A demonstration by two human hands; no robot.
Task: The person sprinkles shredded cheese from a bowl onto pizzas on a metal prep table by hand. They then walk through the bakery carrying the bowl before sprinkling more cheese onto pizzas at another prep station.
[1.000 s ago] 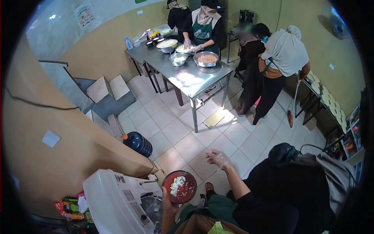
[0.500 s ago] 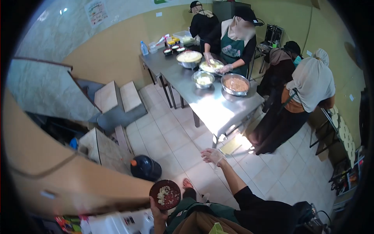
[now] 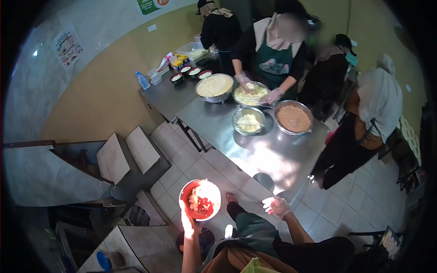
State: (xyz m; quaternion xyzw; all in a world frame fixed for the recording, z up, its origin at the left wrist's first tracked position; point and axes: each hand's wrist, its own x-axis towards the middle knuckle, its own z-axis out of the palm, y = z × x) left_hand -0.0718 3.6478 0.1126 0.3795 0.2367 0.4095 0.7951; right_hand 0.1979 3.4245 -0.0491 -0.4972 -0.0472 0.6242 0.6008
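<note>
My left hand (image 3: 189,221) grips the rim of a red bowl (image 3: 200,200) holding pale crumbly food, brightly sunlit. In a clear plastic glove, my right hand (image 3: 276,207) is held out near the table's front edge, fingers apart and nothing in them. On the metal table (image 3: 218,132) stand a bowl of brown filling (image 3: 293,117), a small bowl of white shreds (image 3: 248,121), a bowl of pale shreds (image 3: 251,94) and a wide bowl of cream-coloured food (image 3: 215,86). A co-worker (image 3: 277,50) in a green apron has both gloved hands at the pale shreds.
Another person (image 3: 221,32) stands at the table's far end, near small dark bowls (image 3: 195,72) and a water bottle (image 3: 142,80). Two people are on the right, one in a light headscarf (image 3: 378,100). Tiled steps (image 3: 114,157) rise at left; a chair (image 3: 389,241) is lower right.
The table has come much closer and the white machine has left the view. The red bowl has moved into sunlight. My right hand stays stretched out, now beside the table's front edge.
</note>
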